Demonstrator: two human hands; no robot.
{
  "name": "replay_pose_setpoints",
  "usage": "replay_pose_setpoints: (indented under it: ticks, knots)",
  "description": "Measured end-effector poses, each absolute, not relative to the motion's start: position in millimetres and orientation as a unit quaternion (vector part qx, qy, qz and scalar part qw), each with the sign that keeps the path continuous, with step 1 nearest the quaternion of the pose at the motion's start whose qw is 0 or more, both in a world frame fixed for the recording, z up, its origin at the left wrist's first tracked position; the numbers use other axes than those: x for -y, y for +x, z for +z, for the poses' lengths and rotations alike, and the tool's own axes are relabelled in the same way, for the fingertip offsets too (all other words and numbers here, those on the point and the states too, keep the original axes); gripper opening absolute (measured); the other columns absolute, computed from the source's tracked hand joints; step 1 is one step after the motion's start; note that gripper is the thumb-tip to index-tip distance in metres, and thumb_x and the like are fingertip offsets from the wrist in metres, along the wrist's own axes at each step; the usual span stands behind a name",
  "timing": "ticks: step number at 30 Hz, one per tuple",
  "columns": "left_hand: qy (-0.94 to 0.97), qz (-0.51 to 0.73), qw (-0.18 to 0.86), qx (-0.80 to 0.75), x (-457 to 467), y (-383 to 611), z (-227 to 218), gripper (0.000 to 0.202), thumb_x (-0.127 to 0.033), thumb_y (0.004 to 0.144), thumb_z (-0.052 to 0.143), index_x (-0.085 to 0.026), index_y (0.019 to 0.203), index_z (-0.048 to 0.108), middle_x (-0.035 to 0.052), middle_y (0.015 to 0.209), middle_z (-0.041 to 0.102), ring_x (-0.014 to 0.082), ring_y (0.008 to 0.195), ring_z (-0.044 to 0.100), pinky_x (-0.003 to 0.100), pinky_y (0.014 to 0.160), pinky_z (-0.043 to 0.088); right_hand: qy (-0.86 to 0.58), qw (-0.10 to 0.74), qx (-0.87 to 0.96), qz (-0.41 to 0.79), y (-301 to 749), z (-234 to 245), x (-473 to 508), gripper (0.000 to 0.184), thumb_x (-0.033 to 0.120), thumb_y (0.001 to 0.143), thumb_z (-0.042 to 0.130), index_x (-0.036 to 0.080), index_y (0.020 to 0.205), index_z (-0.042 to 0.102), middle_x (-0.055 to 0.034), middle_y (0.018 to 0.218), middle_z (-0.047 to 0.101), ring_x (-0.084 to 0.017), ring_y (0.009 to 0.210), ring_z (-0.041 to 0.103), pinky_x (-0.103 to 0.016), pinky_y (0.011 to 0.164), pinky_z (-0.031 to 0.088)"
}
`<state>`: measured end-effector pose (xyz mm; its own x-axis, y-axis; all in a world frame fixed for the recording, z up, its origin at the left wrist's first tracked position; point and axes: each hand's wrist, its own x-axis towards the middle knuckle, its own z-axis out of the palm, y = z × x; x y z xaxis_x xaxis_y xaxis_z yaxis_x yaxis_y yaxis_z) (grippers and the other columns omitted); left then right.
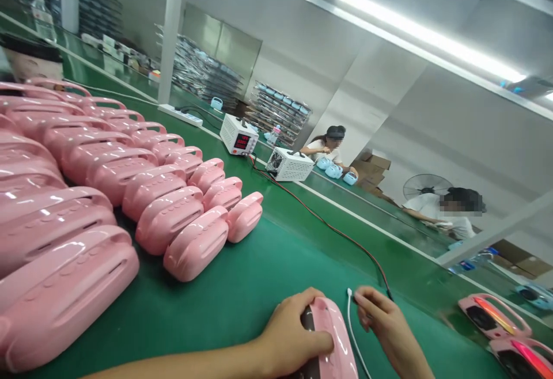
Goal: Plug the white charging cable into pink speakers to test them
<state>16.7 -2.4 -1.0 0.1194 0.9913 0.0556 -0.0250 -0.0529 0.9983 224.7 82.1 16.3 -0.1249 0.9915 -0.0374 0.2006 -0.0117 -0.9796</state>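
My left hand (294, 336) is wrapped round a pink portable speaker (334, 338) at the lower middle, thumb on its glossy top and fingers over its far end. Part of its dark side shows beneath my palm. To the right, my right hand (382, 315) is raised with its fingers curled into a pinch. Something small and dark shows at the fingertips, too small to name. A white cable (353, 330) runs between the speaker and my right hand, its plug end just left of those fingertips. I cannot tell whether they touch it.
Rows of pink speakers (185, 243) cover the left of the green table (268, 258). Two white power supply units (237, 135) stand behind, with a red-and-black lead (319, 215) trailing rightward. Lit pink speakers (495, 315) sit at right. Two people work across the bench.
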Motion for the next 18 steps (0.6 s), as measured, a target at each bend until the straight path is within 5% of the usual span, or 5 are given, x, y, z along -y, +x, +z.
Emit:
replay_pose_setpoints:
  ticks: [4, 8, 12, 15, 18]
  knots:
    - [0.544, 0.472, 0.524, -0.454, -5.8, 18.0, -5.8, 0.039, -0.021, 0.049, 0.057, -0.02, 0.088, 0.059, -0.0032, 0.076, 0.052, 0.018, 0.075, 0.046, 0.027, 0.07, 0.036, -0.443, 0.409, 0.386, 0.698, 168.3, 11.5, -114.8, 0.038, 0.028, 0.048, 0.089, 0.016, 0.068, 0.06, 0.0039, 0.062, 0.057, -0.005, 0.045, 0.042, -0.018, 0.043, 0.031]
    - [0.564, 0.44, 0.517, -0.47, -15.0, 16.7, -11.7, 0.043, -0.026, 0.05, 0.057, -0.018, 0.093, 0.058, -0.0011, 0.076, 0.051, 0.0197, 0.074, 0.046, 0.03, 0.071, 0.037, -0.43, 0.388, 0.313, 0.753, 145.4, -7.5, -133.9, 0.027, 0.022, 0.06, 0.081, 0.014, 0.067, 0.057, 0.003, 0.059, 0.058, -0.004, 0.04, 0.042, -0.017, 0.041, 0.033]
    - [0.665, 0.346, 0.512, -0.419, -13.8, -10.7, 7.8, 0.074, -0.028, 0.063, 0.06, -0.023, 0.135, 0.041, 0.0065, 0.129, 0.051, 0.0283, 0.112, 0.048, 0.038, 0.098, 0.035, -0.396, 0.388, 0.283, 0.783, 147.5, -20.4, -138.9, 0.023, 0.018, 0.064, 0.078, 0.013, 0.067, 0.056, 0.0031, 0.058, 0.059, -0.005, 0.042, 0.045, -0.018, 0.044, 0.037]
    - [0.802, 0.305, 0.312, -0.409, -21.4, -52.4, 37.3, 0.049, -0.048, 0.088, 0.046, -0.038, 0.135, 0.044, -0.0013, 0.144, 0.04, 0.0284, 0.134, 0.028, 0.043, 0.113, 0.012, -0.367, 0.382, 0.28, 0.8, 152.7, -22.1, -136.8, 0.026, 0.019, 0.063, 0.08, 0.014, 0.067, 0.055, 0.0062, 0.052, 0.053, -0.004, 0.041, 0.041, -0.019, 0.049, 0.039]
    - [0.699, 0.456, 0.1, -0.542, -45.1, -97.1, 56.8, 0.053, -0.057, 0.088, 0.038, -0.027, 0.13, 0.048, 0.0097, 0.131, 0.051, 0.0334, 0.124, 0.039, 0.048, 0.106, 0.023, -0.348, 0.368, 0.292, 0.811, 153.3, -22.1, -136.8, 0.028, 0.021, 0.06, 0.081, 0.013, 0.066, 0.055, 0.0077, 0.049, 0.048, -0.005, 0.041, 0.039, -0.022, 0.052, 0.041]
